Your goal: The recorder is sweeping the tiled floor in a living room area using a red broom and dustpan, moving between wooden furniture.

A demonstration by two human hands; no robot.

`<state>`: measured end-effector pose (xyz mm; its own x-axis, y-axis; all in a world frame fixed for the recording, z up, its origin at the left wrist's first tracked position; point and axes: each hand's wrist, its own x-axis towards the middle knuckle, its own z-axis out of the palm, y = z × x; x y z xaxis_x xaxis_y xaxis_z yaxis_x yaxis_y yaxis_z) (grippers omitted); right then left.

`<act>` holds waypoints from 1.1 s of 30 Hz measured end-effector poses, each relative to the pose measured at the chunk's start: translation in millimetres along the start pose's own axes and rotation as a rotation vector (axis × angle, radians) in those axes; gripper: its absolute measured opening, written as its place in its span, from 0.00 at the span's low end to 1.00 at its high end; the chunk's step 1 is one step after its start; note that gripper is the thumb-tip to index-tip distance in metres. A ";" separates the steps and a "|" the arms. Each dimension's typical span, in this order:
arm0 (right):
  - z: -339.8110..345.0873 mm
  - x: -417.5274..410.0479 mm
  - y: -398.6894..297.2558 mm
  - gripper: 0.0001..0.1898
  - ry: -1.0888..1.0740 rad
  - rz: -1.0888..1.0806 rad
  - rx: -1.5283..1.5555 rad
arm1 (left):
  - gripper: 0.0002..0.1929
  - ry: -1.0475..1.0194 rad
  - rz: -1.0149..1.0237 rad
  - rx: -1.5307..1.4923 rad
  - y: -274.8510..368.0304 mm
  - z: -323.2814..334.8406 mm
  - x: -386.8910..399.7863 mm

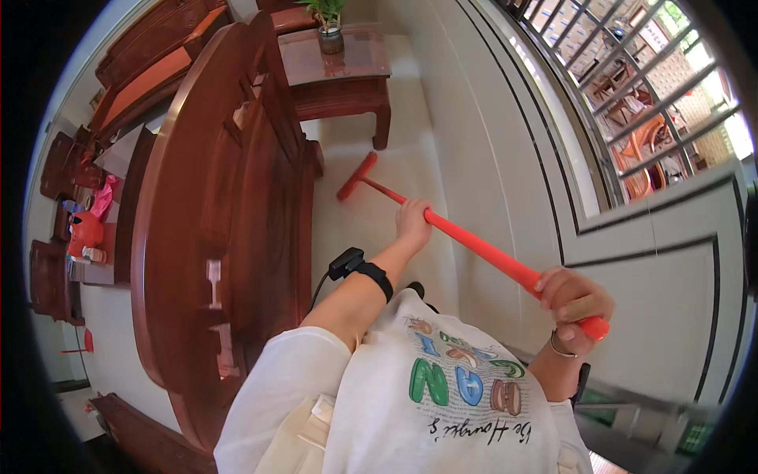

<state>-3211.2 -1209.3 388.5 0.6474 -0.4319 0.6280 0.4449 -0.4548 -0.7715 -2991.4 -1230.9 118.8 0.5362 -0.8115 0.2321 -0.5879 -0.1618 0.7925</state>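
Note:
A broom with a long red handle (485, 246) slants across the view, its red head (357, 176) down on the pale floor between the wooden bench and the wall. My left hand (413, 225) is wrapped around the lower part of the handle. Close to the handle's top end, my right hand (574, 302) grips it, with the rounded tip sticking out below the fingers. A black strap with a small device (346, 263) sits on my left forearm. The head's bristles are blurred.
A carved wooden bench (260, 195) rises close on my left. Ahead stands a glass-topped wooden table (337, 56) with a potted plant (330, 35). On the right run a tiled wall (491, 148) and a barred window (639, 89). Farther left, a red bag (86, 231) lies among other items.

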 end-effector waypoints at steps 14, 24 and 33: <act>20.4 72.1 194.8 0.05 0.232 0.365 -0.243 | 0.07 0.001 0.207 0.294 -163.6 22.6 193.2; -62.3 110.8 51.2 0.07 0.608 0.273 -0.468 | 0.06 -0.842 0.251 -0.234 -2.4 43.0 117.3; -73.5 134.6 57.6 0.05 0.615 -0.058 -0.677 | 0.07 -0.527 0.457 -0.214 38.7 74.6 207.4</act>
<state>-3143.9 -1350.9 436.0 0.1054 -0.6446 0.7572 -0.1174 -0.7642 -0.6342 -2948.1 -1447.3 155.5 -0.1288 -0.9432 0.3061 -0.5235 0.3268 0.7869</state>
